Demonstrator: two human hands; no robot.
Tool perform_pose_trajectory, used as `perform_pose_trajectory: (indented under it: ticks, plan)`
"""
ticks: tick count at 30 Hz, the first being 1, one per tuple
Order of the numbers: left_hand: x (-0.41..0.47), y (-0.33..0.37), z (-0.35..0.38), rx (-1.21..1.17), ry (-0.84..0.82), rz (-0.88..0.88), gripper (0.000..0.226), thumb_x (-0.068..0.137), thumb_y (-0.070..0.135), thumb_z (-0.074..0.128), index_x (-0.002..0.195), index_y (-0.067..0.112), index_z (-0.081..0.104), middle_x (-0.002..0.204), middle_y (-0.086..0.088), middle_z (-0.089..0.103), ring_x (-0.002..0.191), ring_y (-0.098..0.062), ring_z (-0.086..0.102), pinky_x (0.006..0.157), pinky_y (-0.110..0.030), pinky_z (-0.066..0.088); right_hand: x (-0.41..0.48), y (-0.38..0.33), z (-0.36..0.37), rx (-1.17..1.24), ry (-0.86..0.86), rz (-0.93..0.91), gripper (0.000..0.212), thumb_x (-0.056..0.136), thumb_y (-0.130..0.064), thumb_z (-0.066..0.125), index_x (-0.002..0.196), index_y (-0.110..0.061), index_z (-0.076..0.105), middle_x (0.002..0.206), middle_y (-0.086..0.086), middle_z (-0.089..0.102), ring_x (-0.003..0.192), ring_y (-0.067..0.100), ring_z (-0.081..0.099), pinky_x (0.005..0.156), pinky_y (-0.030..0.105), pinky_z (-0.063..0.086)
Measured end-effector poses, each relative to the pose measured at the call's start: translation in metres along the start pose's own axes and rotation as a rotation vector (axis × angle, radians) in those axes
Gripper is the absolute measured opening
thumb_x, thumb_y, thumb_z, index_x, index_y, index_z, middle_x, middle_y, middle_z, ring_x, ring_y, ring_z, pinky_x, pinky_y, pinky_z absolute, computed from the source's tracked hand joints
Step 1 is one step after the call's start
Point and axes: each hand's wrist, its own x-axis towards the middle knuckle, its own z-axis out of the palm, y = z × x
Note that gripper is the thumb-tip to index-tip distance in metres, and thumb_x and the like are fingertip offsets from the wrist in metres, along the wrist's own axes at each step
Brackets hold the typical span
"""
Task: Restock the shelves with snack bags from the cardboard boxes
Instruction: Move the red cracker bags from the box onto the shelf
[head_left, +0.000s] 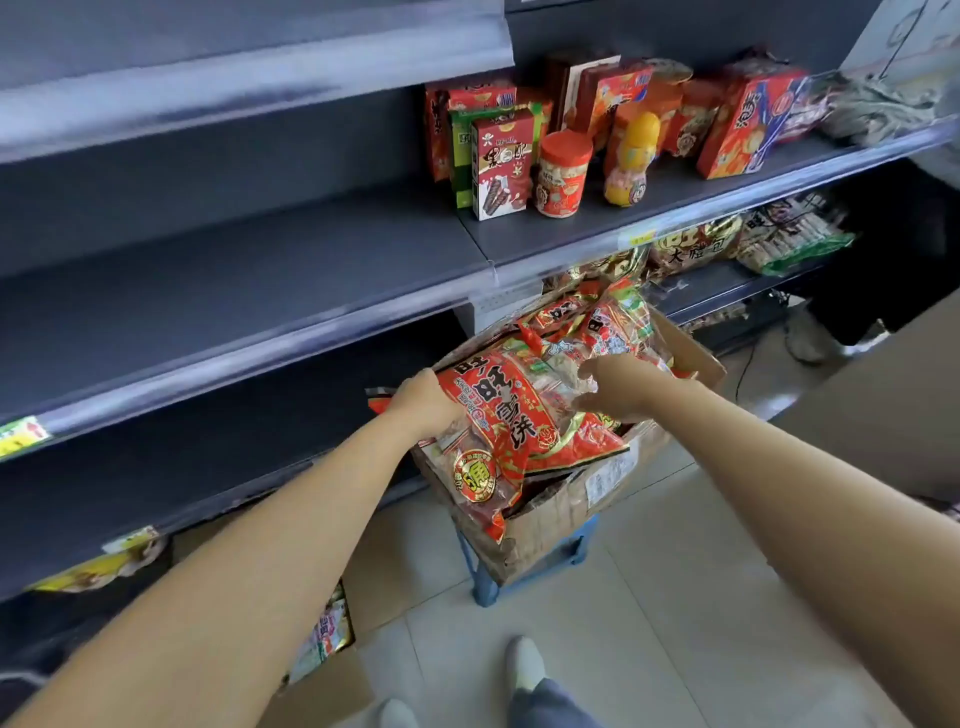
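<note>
Head view looks down on a cardboard box (566, 499) heaped with red snack bags, sitting on a blue stool (485, 584) at about 1 o'clock from the person's feet, close against the dark shelving. The left hand (423, 400) clasps the left edge of the top red snack bag (498, 421), fingers curled around it at its 9 o'clock side. The right hand (615, 387) rests on the same bag at its 3 o'clock side, fingers spread and bent over the clear part of the wrapper; whether it truly grips the bag or only presses on it I cannot tell. The bag lies tilted across the pile, its lower end hanging over the near wall of the box. More red bags (597, 322) fill the box behind it at 12 o'clock. Above, at 12 o'clock, the middle shelf (260, 291) carries red snack cartons (501, 166), a red-lidded jar (563, 174) and a yellow bottle (631, 158) toward its right half. At 2 o'clock a lower shelf holds bagged snacks (789, 239). At 7 o'clock a second cardboard box (322, 686) stands on the tiled floor (675, 597) with bright packets (330, 631) inside.
</note>
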Motion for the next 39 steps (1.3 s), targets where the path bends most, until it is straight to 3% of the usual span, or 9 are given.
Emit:
perform_pose_trajectory:
  ticks: [3, 6, 13, 18, 21, 23, 29, 34, 39]
  plan:
    - [0.016, 0.001, 0.013, -0.044, 0.075, -0.229, 0.075, 0.079, 0.032, 0.072, 0.138, 0.006, 0.033, 0.139, -0.017, 0.039, 0.122, -0.032, 0.048, 0.096, -0.039, 0.048, 0.019, 0.004, 0.008, 0.038, -0.079, -0.023, 0.062, 0.096, -0.038, 0.051, 0.147, -0.009, 0.03, 0.147, 0.013, 0.042, 0.132, 0.032, 0.043, 0.107, 0.041, 0.038]
    - [0.018, 0.002, 0.019, -0.133, 0.157, -0.434, 0.099, 0.075, 0.039, 0.076, 0.147, 0.004, 0.017, 0.146, -0.019, 0.027, 0.131, -0.034, 0.037, 0.104, -0.041, 0.042, 0.034, 0.0, 0.016, 0.117, -0.182, -0.039, 0.07, 0.096, -0.042, 0.049, 0.151, -0.01, 0.019, 0.15, 0.015, 0.036, 0.136, 0.033, 0.039, 0.11, 0.041, 0.035]
    - [0.016, -0.003, 0.028, -0.737, -0.015, -0.54, 0.04, 0.079, 0.027, 0.075, 0.111, 0.01, 0.059, 0.084, -0.007, 0.065, 0.067, -0.021, 0.061, 0.06, -0.029, 0.046, 0.062, -0.002, 0.027, 0.474, -0.233, 0.028, 0.097, 0.081, -0.054, 0.065, 0.149, -0.003, 0.018, 0.151, 0.015, 0.035, 0.137, 0.034, 0.036, 0.11, 0.043, 0.034]
    - [0.011, -0.007, 0.031, -0.858, -0.044, -0.551, 0.07, 0.068, 0.022, 0.084, 0.128, 0.012, 0.05, 0.1, -0.01, 0.07, 0.077, -0.026, 0.069, 0.068, -0.039, 0.056, 0.067, 0.0, 0.021, 0.741, -0.247, 0.035, 0.034, 0.08, -0.028, 0.075, 0.101, -0.006, 0.059, 0.103, 0.01, 0.063, 0.093, 0.024, 0.061, 0.088, 0.034, 0.047]
    - [0.003, -0.005, 0.024, -0.902, 0.006, -0.47, 0.088, 0.073, 0.011, 0.08, 0.142, 0.014, 0.027, 0.12, -0.011, 0.061, 0.091, -0.026, 0.065, 0.064, -0.037, 0.055, 0.065, -0.001, 0.012, 0.818, -0.273, 0.024, 0.103, 0.058, -0.039, 0.088, 0.138, -0.003, 0.034, 0.116, 0.009, 0.056, 0.099, 0.026, 0.057, 0.097, 0.044, 0.045]
    - [0.001, -0.007, 0.012, -0.878, 0.078, -0.418, 0.1, 0.072, 0.008, 0.08, 0.146, 0.023, 0.015, 0.136, -0.011, 0.049, 0.11, -0.031, 0.059, 0.077, -0.042, 0.056, 0.066, -0.003, 0.006, 0.841, -0.262, 0.006, 0.127, 0.046, -0.045, 0.088, 0.148, -0.013, 0.02, 0.101, 0.002, 0.052, 0.079, 0.016, 0.051, 0.077, 0.038, 0.046]
    - [-0.019, -0.03, -0.045, -0.855, 0.268, -0.292, 0.079, 0.072, -0.002, 0.077, 0.136, 0.016, 0.033, 0.123, -0.01, 0.056, 0.105, -0.031, 0.062, 0.08, -0.045, 0.057, 0.045, -0.056, -0.02, 0.94, -0.201, -0.067, 0.11, 0.065, -0.033, 0.083, 0.148, -0.014, 0.014, 0.111, 0.009, 0.056, 0.075, 0.017, 0.054, 0.073, 0.037, 0.045]
    - [-0.051, -0.088, -0.089, -0.987, 0.215, -0.236, 0.076, 0.075, -0.003, 0.074, 0.139, 0.013, 0.037, 0.12, -0.01, 0.064, 0.102, -0.028, 0.066, 0.086, -0.045, 0.055, 0.014, -0.135, -0.038, 1.016, -0.209, -0.155, 0.051, 0.083, -0.004, 0.069, 0.119, -0.006, 0.033, 0.09, 0.013, 0.067, 0.05, 0.016, 0.067, 0.045, 0.027, 0.054]
    - [-0.09, -0.168, -0.129, -0.989, 0.375, -0.219, 0.093, 0.076, -0.006, 0.073, 0.146, 0.024, 0.019, 0.135, -0.009, 0.05, 0.12, -0.03, 0.052, 0.097, -0.045, 0.048, -0.007, -0.236, -0.029, 1.02, -0.216, -0.272, 0.017, 0.086, -0.007, 0.067, 0.1, -0.011, 0.057, 0.086, 0.009, 0.074, 0.073, 0.027, 0.072, 0.081, 0.049, 0.057]
